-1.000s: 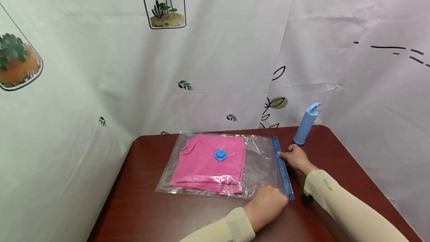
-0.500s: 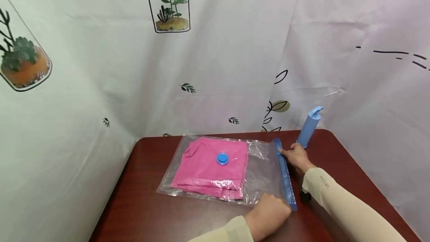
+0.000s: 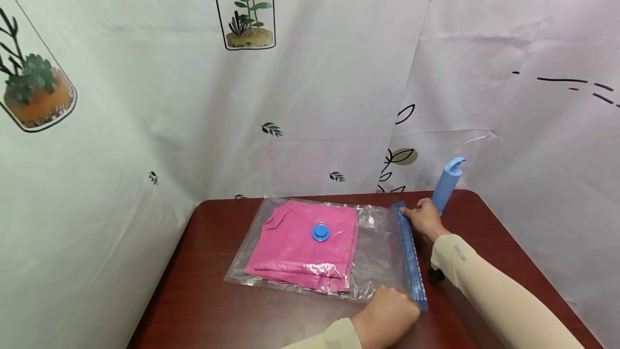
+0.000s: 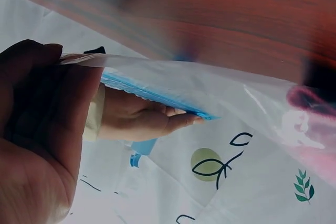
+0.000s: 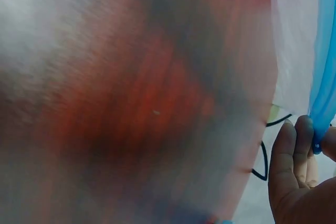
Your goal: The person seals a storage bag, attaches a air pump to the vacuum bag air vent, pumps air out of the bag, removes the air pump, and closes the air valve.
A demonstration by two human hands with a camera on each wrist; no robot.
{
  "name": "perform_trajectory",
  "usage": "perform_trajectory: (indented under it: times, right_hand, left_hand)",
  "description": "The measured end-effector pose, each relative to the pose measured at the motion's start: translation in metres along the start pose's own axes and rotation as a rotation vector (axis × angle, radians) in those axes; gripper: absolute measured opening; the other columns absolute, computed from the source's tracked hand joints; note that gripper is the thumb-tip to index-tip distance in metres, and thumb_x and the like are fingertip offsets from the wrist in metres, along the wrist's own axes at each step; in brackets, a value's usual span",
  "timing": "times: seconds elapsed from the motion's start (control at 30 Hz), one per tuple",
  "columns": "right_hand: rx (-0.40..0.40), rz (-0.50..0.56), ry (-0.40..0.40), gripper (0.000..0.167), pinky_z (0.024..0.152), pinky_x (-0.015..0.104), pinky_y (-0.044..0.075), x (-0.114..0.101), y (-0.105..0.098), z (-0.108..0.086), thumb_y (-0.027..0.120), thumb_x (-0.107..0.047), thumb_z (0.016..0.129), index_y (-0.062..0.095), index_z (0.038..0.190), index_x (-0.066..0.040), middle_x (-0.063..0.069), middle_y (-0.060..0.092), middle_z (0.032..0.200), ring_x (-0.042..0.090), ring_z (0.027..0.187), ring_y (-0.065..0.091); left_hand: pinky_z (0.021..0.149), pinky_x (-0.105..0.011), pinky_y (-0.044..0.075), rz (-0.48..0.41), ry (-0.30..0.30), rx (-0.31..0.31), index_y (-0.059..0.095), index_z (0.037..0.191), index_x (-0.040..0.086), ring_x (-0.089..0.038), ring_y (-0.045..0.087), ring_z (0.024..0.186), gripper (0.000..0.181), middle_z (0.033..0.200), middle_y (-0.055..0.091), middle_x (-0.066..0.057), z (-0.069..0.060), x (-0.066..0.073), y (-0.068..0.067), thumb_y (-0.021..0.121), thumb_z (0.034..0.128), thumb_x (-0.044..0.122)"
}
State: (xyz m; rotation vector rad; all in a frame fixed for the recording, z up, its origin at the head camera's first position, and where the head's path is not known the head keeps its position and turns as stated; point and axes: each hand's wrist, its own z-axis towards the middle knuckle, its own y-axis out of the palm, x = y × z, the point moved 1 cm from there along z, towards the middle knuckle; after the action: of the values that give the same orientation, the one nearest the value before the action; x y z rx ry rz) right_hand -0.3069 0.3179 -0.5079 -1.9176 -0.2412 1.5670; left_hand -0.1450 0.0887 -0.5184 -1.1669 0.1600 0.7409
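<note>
A clear plastic vacuum storage bag (image 3: 375,246) lies on the table with a folded pink garment (image 3: 295,246) inside. A round blue valve (image 3: 321,232) sits on its upper face. Along the right end runs a blue zip strip (image 3: 410,255). My left hand (image 3: 387,314) grips the bag's near corner by that strip; in the left wrist view its fingers curl round the plastic edge. At the far end of the strip, my right hand (image 3: 426,220) pinches it between thumb and fingers, as the right wrist view also shows. The strip is raised off the table there.
A blue hand pump (image 3: 446,185) stands upright just behind my right hand, its base partly hidden. The red-brown table (image 3: 203,316) has rounded back corners. White printed cloth (image 3: 310,96) hangs behind and at both sides.
Both hands keep hold of the bag's strip end. My right hand has lifted the far end slightly, and the ridged strip now shows more. The head view has shifted a little.
</note>
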Motion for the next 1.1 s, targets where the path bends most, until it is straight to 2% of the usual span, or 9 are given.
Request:
perform_trajectory:
  times: [0.17,0.37,0.43,0.5,0.6,0.7,0.8,0.93,1.1]
  right_hand:
    - [0.021,-0.013,0.017,0.041,0.074,0.03,0.052,-0.003,-0.006,0.007,0.073,-0.021,0.111,0.044,0.123,0.005,0.016,0.071,0.1,0.019,0.086,0.064]
    - [-0.028,0.002,0.093,0.051,0.096,0.046,0.056,-0.006,-0.015,0.008,0.068,-0.028,0.114,0.045,0.137,0.011,0.028,0.054,0.13,0.036,0.115,0.059]
    - [-0.08,0.035,0.1,0.042,0.093,0.042,0.059,-0.005,-0.017,0.006,0.067,-0.03,0.115,0.051,0.125,0.007,0.023,0.06,0.123,0.03,0.11,0.065]
    - [-0.161,0.052,0.086,0.035,0.08,0.035,0.061,-0.004,-0.02,0.004,0.066,-0.03,0.116,0.054,0.102,0.0,0.012,0.063,0.098,0.021,0.09,0.068]
    - [-0.321,0.024,0.045,0.038,0.067,0.03,0.058,-0.001,-0.026,-0.006,0.066,-0.027,0.116,0.047,0.087,-0.011,-0.002,0.052,0.081,0.012,0.073,0.059]
    - [-0.448,-0.08,-0.015,0.031,0.074,0.037,0.063,0.001,-0.035,-0.022,0.067,-0.026,0.114,0.051,0.106,0.0,0.013,0.059,0.099,0.021,0.081,0.066]
    - [-0.505,-0.15,-0.029,0.048,0.087,0.045,0.067,0.007,-0.049,-0.039,0.068,-0.028,0.114,0.046,0.135,0.009,0.03,0.061,0.131,0.032,0.103,0.078]
    - [-0.531,-0.186,0.006,0.061,0.091,0.047,0.067,0.017,-0.065,-0.055,0.07,-0.034,0.114,0.044,0.147,0.011,0.035,0.061,0.143,0.03,0.109,0.079]
    - [-0.539,-0.198,0.018,0.068,0.097,0.05,0.065,0.028,-0.074,-0.065,0.069,-0.037,0.114,0.04,0.152,0.012,0.042,0.051,0.154,0.028,0.111,0.076]
  left_hand:
    - [0.047,-0.022,0.046,0.009,0.036,0.02,0.074,0.071,0.049,0.002,0.063,0.06,0.023,0.065,0.068,0.025,-0.002,0.005,-0.004,0.086,0.09,0.042]
    - [0.047,-0.022,0.048,-0.009,0.015,0.022,0.076,0.072,0.049,0.001,0.063,0.059,0.021,0.066,0.069,0.024,0.0,0.009,-0.009,0.087,0.088,0.043]
    - [0.048,-0.023,0.05,-0.021,0.007,0.008,0.077,0.073,0.048,0.0,0.065,0.06,0.019,0.067,0.071,0.022,0.002,0.01,-0.009,0.088,0.0885,0.043]
    - [0.049,-0.024,0.052,-0.025,-0.002,-0.004,0.078,0.075,0.047,-0.001,0.066,0.062,0.018,0.068,0.071,0.021,0.003,0.01,-0.008,0.087,0.0892,0.042]
    - [0.051,-0.024,0.054,-0.037,-0.033,-0.029,0.079,0.077,0.046,-0.001,0.066,0.063,0.017,0.071,0.072,0.02,0.009,0.011,-0.005,0.087,0.0909,0.041]
    - [0.051,-0.023,0.053,-0.054,-0.079,-0.055,0.08,0.079,0.047,0.0,0.066,0.063,0.016,0.073,0.074,0.021,0.02,0.011,0.0,0.086,0.0924,0.04]
    - [0.051,-0.022,0.052,-0.047,-0.113,-0.061,0.08,0.079,0.048,0.001,0.065,0.063,0.017,0.075,0.075,0.022,0.035,0.012,0.01,0.084,0.0935,0.041]
    - [0.052,-0.02,0.053,-0.025,-0.138,-0.089,0.079,0.08,0.049,0.002,0.067,0.066,0.017,0.076,0.075,0.024,0.054,0.01,0.021,0.083,0.0953,0.043]
    - [0.057,-0.022,0.056,-0.081,-0.173,-0.199,0.082,0.088,0.049,0.0,0.07,0.071,0.016,0.083,0.079,0.024,0.075,0.004,0.028,0.081,0.1002,0.039]
